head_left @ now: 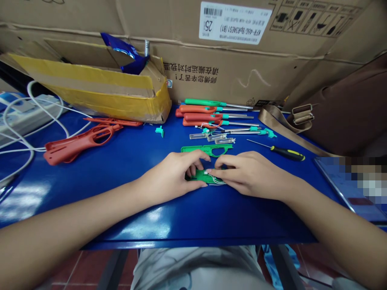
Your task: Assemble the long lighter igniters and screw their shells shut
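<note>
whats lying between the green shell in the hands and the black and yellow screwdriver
In the head view, only the right hand and bare blue table lie between the green shell and the screwdriver.

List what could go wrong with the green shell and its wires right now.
The thin white wires lie under the right hand fingertips and might get pinched or tugged loose. The green shell half, pressed by the left hand, could slide on the glossy blue table.

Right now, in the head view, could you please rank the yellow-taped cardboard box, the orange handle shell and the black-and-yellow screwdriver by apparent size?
1. yellow-taped cardboard box, clearly largest.
2. orange handle shell.
3. black-and-yellow screwdriver, smallest and thinnest.
</note>
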Demonstrator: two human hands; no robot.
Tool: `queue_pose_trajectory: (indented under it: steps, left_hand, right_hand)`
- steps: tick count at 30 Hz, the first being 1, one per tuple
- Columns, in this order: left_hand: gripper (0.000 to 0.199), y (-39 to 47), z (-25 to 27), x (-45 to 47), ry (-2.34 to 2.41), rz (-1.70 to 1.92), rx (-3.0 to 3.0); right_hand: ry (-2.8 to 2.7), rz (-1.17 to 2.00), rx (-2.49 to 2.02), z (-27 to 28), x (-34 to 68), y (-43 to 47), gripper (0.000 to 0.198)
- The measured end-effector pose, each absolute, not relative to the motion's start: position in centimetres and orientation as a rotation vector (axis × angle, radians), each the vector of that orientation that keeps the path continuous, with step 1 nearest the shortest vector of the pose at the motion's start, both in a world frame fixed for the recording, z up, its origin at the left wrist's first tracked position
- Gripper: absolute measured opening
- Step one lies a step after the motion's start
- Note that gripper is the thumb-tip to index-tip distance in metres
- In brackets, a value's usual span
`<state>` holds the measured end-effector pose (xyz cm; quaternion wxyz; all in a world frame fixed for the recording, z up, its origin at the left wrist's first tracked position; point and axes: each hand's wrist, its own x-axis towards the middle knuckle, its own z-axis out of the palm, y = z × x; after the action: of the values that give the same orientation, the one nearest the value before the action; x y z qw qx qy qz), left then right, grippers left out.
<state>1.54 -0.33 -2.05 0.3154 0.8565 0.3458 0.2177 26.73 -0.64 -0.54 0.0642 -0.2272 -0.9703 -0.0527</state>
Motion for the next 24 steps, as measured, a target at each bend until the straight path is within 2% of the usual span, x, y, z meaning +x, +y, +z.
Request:
queue_pose_trajectory:
  steps: [8,18,24]
  left_hand:
    - [0.04,-0.4,-2.1,1.5,0.913,0.573,2.257]
    - [0.042,-0.3,-2.0,1.4,0.899,0.557,2.278]
    - [0.04,-0.3,-2.0,1.4,0.894,0.561,2.281]
  right_hand:
    - [-2.931,-0.192,-0.719,-0.7,26.6,-0.7,0.04]
    - [-2.741,0.332,-0.758,-1.4,27.0,0.2,0.033]
    - [-2.661,0.454,-0.758,-1.7,26.7,0.3,0.033]
